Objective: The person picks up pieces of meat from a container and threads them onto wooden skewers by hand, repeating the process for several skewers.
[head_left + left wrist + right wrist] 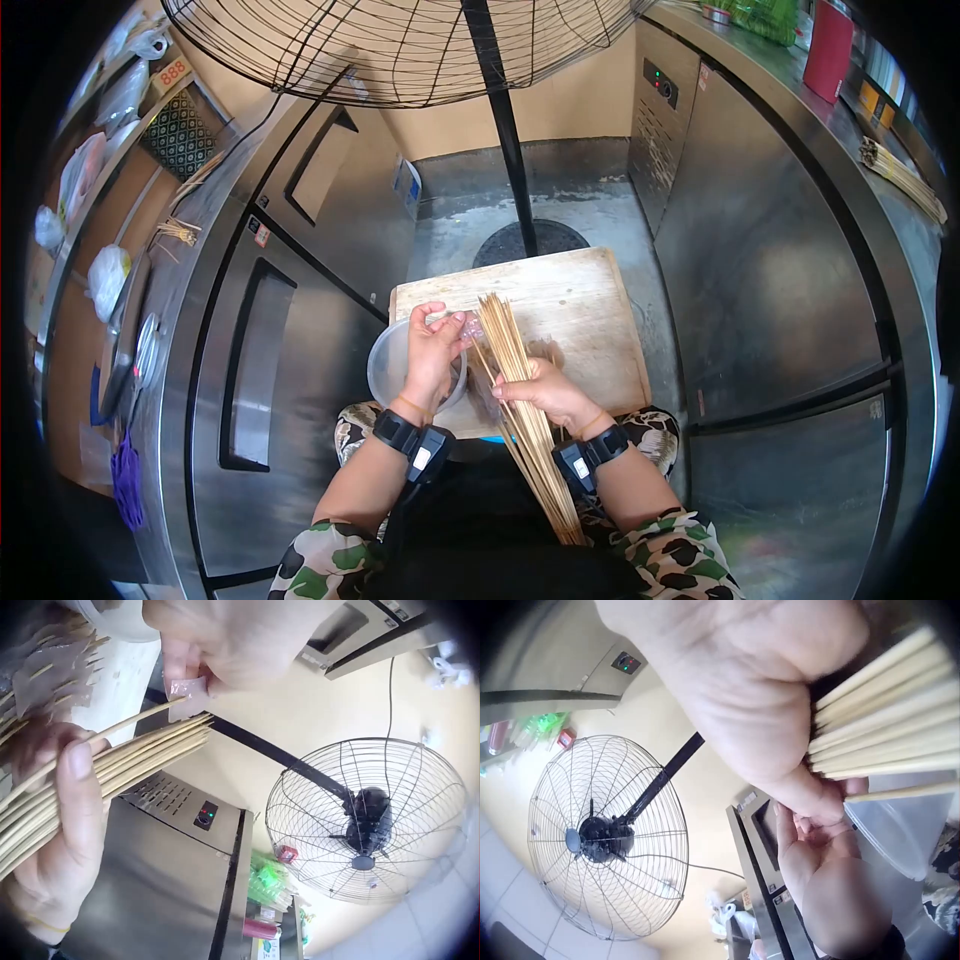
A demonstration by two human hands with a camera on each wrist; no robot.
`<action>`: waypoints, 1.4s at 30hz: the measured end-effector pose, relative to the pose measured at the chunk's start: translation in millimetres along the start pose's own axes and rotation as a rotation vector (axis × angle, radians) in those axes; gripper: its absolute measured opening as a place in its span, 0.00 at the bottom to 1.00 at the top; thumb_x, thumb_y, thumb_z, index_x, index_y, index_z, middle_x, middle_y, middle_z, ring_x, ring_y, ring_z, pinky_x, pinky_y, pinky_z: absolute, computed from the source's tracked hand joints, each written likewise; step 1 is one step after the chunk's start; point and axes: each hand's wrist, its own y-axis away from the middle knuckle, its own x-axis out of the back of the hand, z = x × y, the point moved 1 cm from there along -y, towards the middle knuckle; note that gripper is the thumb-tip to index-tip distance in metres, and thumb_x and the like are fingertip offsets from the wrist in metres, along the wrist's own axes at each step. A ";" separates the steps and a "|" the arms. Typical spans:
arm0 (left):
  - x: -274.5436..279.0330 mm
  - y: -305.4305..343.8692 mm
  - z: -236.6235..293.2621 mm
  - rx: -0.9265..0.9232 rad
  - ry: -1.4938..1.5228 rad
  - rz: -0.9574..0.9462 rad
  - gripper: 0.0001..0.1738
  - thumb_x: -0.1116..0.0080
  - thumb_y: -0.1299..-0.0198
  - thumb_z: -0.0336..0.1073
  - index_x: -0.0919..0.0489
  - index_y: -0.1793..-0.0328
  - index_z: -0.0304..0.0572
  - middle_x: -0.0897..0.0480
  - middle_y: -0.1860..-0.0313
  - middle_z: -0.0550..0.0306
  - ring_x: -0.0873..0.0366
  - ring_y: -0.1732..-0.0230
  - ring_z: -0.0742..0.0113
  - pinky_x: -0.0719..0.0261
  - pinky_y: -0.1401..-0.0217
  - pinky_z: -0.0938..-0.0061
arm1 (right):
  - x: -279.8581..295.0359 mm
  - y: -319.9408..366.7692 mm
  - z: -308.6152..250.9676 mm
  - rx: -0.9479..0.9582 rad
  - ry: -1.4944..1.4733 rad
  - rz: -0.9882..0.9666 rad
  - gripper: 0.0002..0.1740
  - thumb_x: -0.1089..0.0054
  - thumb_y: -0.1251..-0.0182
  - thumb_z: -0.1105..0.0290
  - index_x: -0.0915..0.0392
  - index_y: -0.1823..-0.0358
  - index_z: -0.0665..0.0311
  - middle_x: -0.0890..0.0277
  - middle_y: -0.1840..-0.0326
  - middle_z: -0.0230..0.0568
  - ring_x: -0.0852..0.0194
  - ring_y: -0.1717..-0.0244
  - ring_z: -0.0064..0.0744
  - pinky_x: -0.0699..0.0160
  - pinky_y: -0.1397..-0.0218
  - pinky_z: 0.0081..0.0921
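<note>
Head view: L hand (430,362) & R hand (552,395) nr pale rectangular wooden board (590,320).
L pinches thin, translucent pinkish slice (181,712); R grips tan bamboo-skewer bundle (503,340).

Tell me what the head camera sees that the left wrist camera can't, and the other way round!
Only the head view shows the camouflage sleeves and the purple thing on the left. Only the left wrist view shows the dark fan motor. Both show the wire fan cage, left fingers pinching a pale piece, and right fingers holding a stick bundle.
</note>
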 end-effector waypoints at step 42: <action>1.9 39.5 -20.3 -0.330 -0.681 -0.150 0.15 0.45 0.43 0.20 0.31 0.50 0.37 0.21 0.66 0.56 0.19 0.64 0.69 0.18 0.59 0.76 | 8.3 0.5 4.0 0.039 0.069 0.114 0.08 0.36 0.45 0.76 0.22 0.62 0.67 0.23 0.69 0.31 0.26 0.69 0.19 0.26 0.65 0.18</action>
